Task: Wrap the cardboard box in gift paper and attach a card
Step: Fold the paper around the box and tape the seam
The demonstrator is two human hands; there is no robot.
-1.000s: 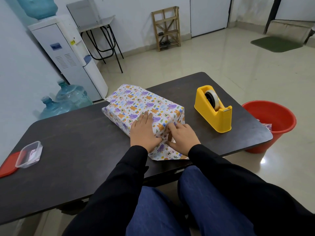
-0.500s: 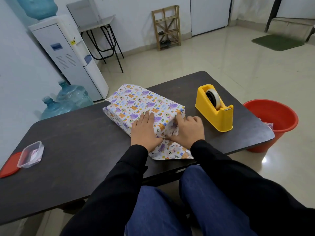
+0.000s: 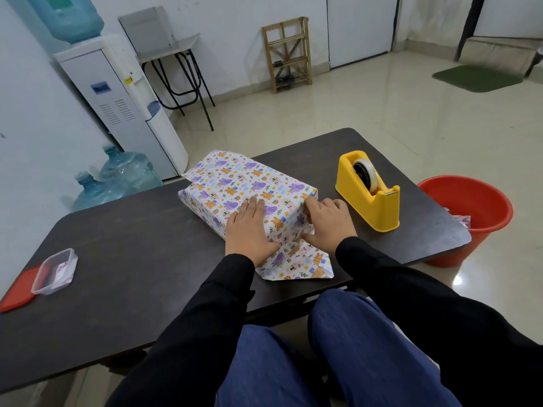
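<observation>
tiled room; dark counter [image 3: 132,259], near edge at my knees. wrapped cardboard box [image 3: 235,183] mid-counter, long axis running away and leftward. gift paper flap [image 3: 296,265] lies flat from near end toward counter edge, little room beyond. left hand [image 3: 249,230] spread flat on box top, near end. right hand [image 3: 329,221] at near right corner, fingers curled on side fold; pinch or push, i cannot tell. tape dispenser [image 3: 358,198] just right of it: i judge right hand nearer for tape.
</observation>
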